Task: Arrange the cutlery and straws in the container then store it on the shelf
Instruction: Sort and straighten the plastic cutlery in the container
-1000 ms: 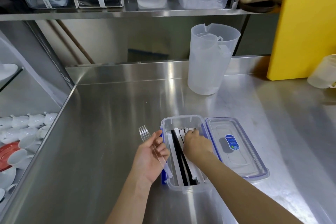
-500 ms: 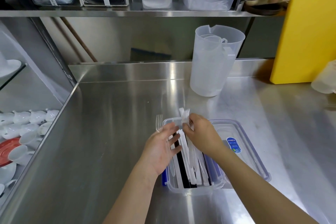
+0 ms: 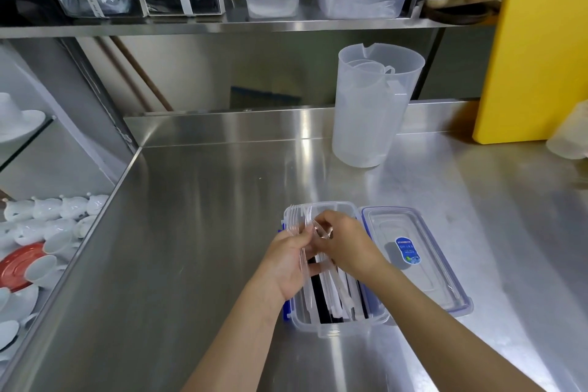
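Both hands [image 3: 318,251] & forearms bare, no sleeves, rings, watch or gloves visible.

A stainless steel counter [image 3: 197,232] with a raised back wall sits under a steel shelf [image 3: 222,27], light glaring off both.

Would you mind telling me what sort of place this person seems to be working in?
Most likely a café or restaurant prep area. The work surface is a stainless steel counter with a matching steel shelf above it holding lidded tubs, and stacked white cups sit to the left, with a large yellow cutting board leaning at the back.
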Tool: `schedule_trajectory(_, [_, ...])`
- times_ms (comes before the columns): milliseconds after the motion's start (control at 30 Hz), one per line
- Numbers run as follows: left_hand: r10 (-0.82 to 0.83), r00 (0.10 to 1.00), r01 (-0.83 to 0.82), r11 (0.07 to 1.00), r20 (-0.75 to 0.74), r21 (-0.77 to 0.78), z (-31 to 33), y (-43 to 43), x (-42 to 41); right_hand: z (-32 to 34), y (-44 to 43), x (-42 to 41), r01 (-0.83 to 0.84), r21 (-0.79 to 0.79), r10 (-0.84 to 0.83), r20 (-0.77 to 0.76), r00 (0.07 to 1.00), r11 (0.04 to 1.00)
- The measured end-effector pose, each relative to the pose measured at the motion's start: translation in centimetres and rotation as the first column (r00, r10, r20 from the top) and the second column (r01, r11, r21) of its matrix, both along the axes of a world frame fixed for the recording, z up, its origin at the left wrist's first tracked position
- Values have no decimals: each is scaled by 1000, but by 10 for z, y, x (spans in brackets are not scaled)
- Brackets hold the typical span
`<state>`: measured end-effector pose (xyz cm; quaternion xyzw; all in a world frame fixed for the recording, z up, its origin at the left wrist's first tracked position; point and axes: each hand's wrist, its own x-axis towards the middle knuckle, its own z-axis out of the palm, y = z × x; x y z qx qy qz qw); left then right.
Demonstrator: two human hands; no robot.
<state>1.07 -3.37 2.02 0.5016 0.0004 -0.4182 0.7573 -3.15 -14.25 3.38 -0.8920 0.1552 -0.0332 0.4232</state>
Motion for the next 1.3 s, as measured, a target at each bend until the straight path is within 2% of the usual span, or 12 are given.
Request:
schedule_trajectory(100, [-18,999,18,1000,46,9,-2,-2,-4,1,-1,-4,-4,7,4,-4,1000,1000])
schedule_trajectory(233, [-41,993,36,998,109,50,-4,-8,-7,-1,-4,-5,-34,-101,31,-32,999,994])
schedule_trajectory(333, [2,999,-4,999,47,48,-5,-9,-7,-1,-9,-8,-28,85,35,-77,996,996])
schedule_trajectory(433, [21,1000,-21,999,5,25,-5,-8,-7,-4,-16,-10,81,303,-69,-48,996,950])
schedule_trajectory(567, [34,997,-47,979,66,197,-3,-11,-1,-11,-29,-13,217,243,-233,39,972,945])
schedule_trajectory(700, [-11,978,-76,911,208,405,-4,-21,3,-11,-40,-14,239,263,-258,38,965,935])
schedule_trajectory(867, [-48,997,41,991,55,125,7,-16,5,-4,-44,-20,147,580,-249,98,964,801])
schedule_trajectory(967, [-134,991,136,986,-21,100,7,-7,5,1,-45,-22,55,759,-221,119,968,649])
schedule_trajectory(1067, [-246,966,249,968,-86,37,8,-4,2,4,-42,-21,-21,844,-148,118,982,536])
schedule_trajectory(1133, [-248,963,249,968,-108,-5,7,-3,0,3,-38,-19,-37,831,-114,120,986,554])
schedule_trajectory(1233, [-221,967,222,975,-128,-7,6,0,-1,2,-34,-18,33,657,-108,74,991,753])
schedule_trajectory(1300, [-208,967,209,978,-150,-14,6,2,-1,1,-34,-18,67,608,-114,39,993,791])
